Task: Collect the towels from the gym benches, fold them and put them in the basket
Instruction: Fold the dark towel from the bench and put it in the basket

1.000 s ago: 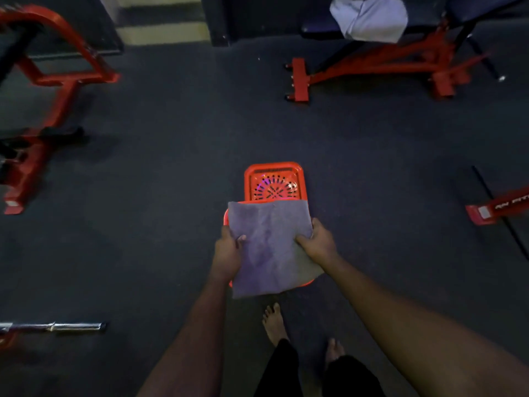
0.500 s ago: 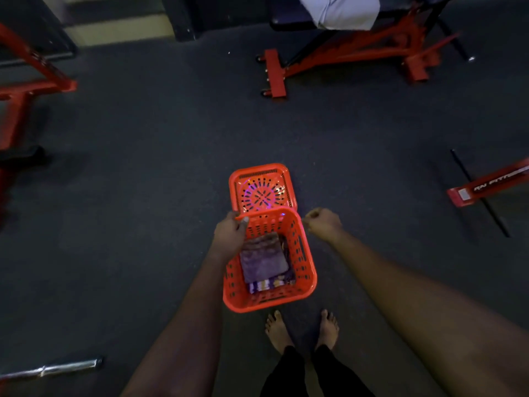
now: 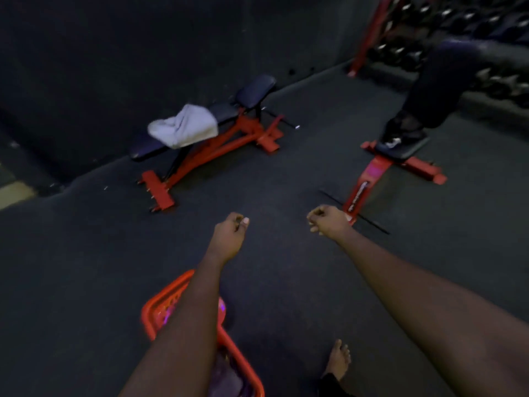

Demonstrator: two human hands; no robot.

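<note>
Hands are hanging out in front of the person, both empty and both curled into loose fists over dark, matte, rubbery-looking flooring. The left hand [image 3: 231, 235] is showing its knuckles and a pale thumbnail; the right hand [image 3: 329, 222] is bunching its fingers inward, thumb tucked against them, and is holding nothing.

Beneath and behind the left forearm, an orange-red plastic basket [image 3: 156, 310] is sitting on the floor, its rim rounded and its walls perforated. A second red basket [image 3: 244, 365] is lying just nearer the person, touching or overlapping the first, and a folded purple towel [image 3: 227, 378] of soft, nappy cloth is resting inside it, partly hidden by the arm.

Well ahead of the left hand, a gym bench [image 3: 229, 130] is standing on a red tubular steel frame with flat foot plates and dark padded cushions. A pale grey towel [image 3: 184, 126] is lying crumpled over its seat, thick and rumpled, one edge drooping down the near side.

Just beyond the right hand, a second red frame [image 3: 369, 179] is stretching away, a thin black bar crossing its near end. Another person's dark-trousered leg [image 3: 429, 93] is planting a shoe on the far pad of that frame. Behind, a rack of dumbbells [image 3: 463, 27] is blurring into shadow. A bare foot [image 3: 339, 359] is showing below the right arm.
</note>
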